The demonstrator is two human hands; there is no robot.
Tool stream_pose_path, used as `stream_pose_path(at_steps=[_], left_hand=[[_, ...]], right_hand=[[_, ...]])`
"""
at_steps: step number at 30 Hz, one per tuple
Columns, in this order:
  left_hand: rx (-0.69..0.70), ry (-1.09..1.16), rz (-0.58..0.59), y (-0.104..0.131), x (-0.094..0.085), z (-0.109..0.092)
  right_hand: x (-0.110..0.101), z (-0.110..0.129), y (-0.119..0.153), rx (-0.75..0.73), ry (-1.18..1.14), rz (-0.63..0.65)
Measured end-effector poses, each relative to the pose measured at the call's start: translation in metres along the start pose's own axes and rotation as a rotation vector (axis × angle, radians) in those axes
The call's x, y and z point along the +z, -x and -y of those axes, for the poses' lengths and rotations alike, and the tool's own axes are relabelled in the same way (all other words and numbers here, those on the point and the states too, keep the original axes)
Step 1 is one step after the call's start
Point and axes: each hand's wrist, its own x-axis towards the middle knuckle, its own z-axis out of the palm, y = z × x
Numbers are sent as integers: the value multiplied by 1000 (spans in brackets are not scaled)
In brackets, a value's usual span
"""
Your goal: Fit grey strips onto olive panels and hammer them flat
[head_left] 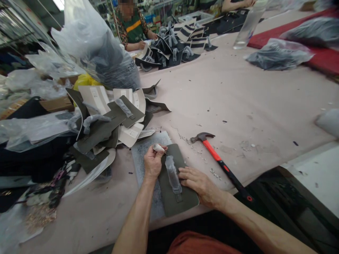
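Observation:
A dark olive panel (169, 197) lies on a grey board (155, 208) at the table's front edge. Along its middle runs a strap wrapped in clear plastic (172, 173). My left hand (153, 164) is closed at the panel's upper left edge, its index finger covered in white wrapping; what it pinches, if anything, is too small to make out. My right hand (197, 185) rests on the panel's right side with its fingers stretched out. Right of the panel lies a claw hammer (213, 151) with a red and black handle, small metal bits (215, 174) scattered around it.
Olive and cream panels (106, 123) are heaped at left, before a large plastic bag (106, 53). Striped pieces (185, 35) lie farther back near a seated person (132, 26). A clear bottle (247, 28) and bagged dark items (278, 54) are at back right.

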Motion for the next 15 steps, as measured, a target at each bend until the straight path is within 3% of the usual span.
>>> stream_pose_path(at_steps=[9,12,15], left_hand=[[38,-108,14,1,2,-1],[58,-139,33,1,2,-1],[87,-212,63,1,2,-4]], right_hand=[[5,-3,1,-16,-8,-56],[5,1,1,19,-4,-18],[-9,9,3,75,3,72]])
